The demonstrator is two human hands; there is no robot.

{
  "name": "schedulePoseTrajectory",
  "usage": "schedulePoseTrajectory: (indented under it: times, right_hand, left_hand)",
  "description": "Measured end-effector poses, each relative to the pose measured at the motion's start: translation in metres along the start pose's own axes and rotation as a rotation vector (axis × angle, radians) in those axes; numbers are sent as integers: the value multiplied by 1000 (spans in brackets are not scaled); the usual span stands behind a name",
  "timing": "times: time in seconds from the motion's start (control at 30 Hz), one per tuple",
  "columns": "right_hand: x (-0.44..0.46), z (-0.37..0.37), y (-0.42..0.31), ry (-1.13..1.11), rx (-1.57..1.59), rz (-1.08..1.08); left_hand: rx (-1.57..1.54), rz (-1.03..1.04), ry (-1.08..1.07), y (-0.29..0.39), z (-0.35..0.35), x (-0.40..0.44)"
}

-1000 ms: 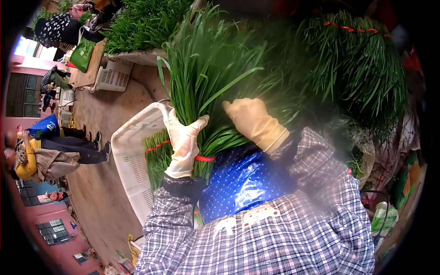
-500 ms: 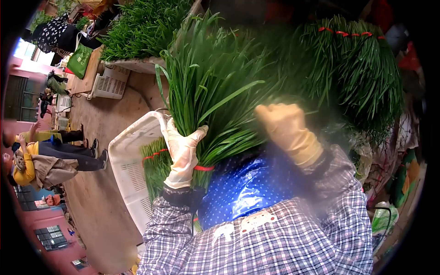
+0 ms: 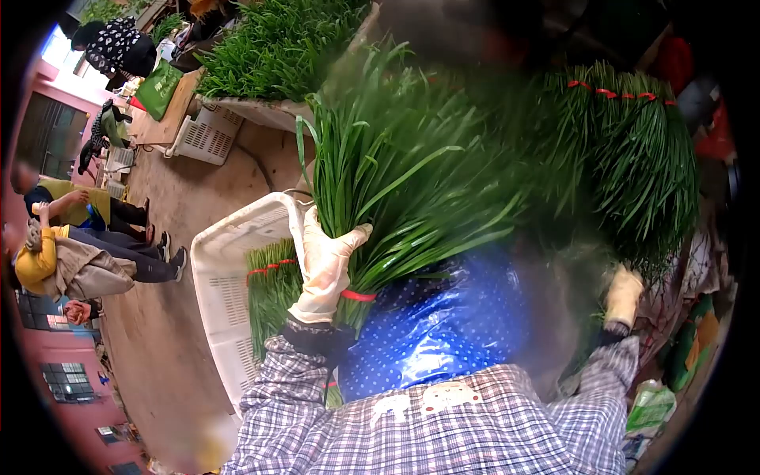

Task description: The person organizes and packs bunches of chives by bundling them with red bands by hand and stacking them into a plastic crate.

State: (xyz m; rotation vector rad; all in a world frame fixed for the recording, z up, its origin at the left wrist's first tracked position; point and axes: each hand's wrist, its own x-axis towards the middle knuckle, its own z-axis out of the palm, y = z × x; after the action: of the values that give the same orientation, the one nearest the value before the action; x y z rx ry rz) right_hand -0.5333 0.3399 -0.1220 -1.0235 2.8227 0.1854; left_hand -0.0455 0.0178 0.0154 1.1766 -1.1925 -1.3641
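My left hand [image 3: 323, 265], in a pale glove, is wrapped around a large bunch of garlic chives [image 3: 396, 182]. A red band [image 3: 358, 296] circles the bunch just below my thumb, and the long green leaves fan up and to the right. My right hand [image 3: 625, 298], gloved too, is far out to the right, below the hanging leaves of stacked chive bunches [image 3: 633, 158]. Its fingers are foreshortened and partly hidden, so their grip does not show. A shiny blue dotted apron [image 3: 443, 324] covers my lap.
A white plastic crate [image 3: 218, 261] on my left holds banded chives [image 3: 269, 289]. More greens [image 3: 277, 51] fill a container at the back left, near a white basket [image 3: 207, 133]. People [image 3: 87, 237] stand at far left. A green-and-white bag [image 3: 651, 408] lies at lower right.
My right hand has swung away from the chive leaves, out to the right and downward. My left hand still grips the bunch, and the whole view has shifted slightly.
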Motion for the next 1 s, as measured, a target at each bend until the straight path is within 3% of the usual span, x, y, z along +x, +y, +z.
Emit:
schedulePoseTrajectory:
  times: [0.1, 0.13, 0.17, 0.2, 0.23, 0.3, 0.37, 0.5, 0.57, 0.7, 0.77, 0.83, 0.9, 0.97, 1.0]
  right_hand:
    - [-18, -84, -126, 273, 592, -405]
    - [-35, -136, -187, 233, 773, -430]
    - [-47, -168, -230, 292, 888, -623]
    - [-54, -190, -264, 104, 1044, -715]
    - [-46, -178, -299, 365, 997, -981]
    - [-40, -154, -362, 437, 850, -1081]
    - [-38, -153, -401, 227, 493, -1063]
    - [-39, -135, -433, 413, 482, -1238]
    - [-43, -132, -435, 308, 410, -1241]
    - [-49, -142, -411, 207, 466, -1457]
    - [-47, -152, -397, 281, 395, -1429]
    - [-35, -131, -380, 331, 997, -1205]
    - [-35, -151, -341, -79, 1170, -696]
    - [-31, -148, -292, -461, 1549, -403]
    - [-33, -152, -259, -581, 1559, -372]
  left_hand:
    - [38, 18, 21, -3, -3, 0]
    - [34, 10, 25, -6, -5, 2]
    - [27, -2, 33, -7, -5, 2]
    - [9, -46, 0, -4, -4, 1]
    - [-1, -51, 10, -5, -5, 0]
    - [5, 38, -2, -3, -2, -2]
    - [94, 50, -6, 4, -1, -3]
    - [80, 29, 14, 3, -2, -6]
    - [86, 35, 26, 0, -3, -6]
    - [49, -33, -18, 2, -2, -5]
    - [75, -65, -62, 1, -4, -4]
    - [85, -42, -66, -6, -6, -2]
    - [31, -47, -41, 2, 2, -8]
    - [3, -48, -64, 5, 2, -7]
    - [46, -64, -69, -2, -3, -4]
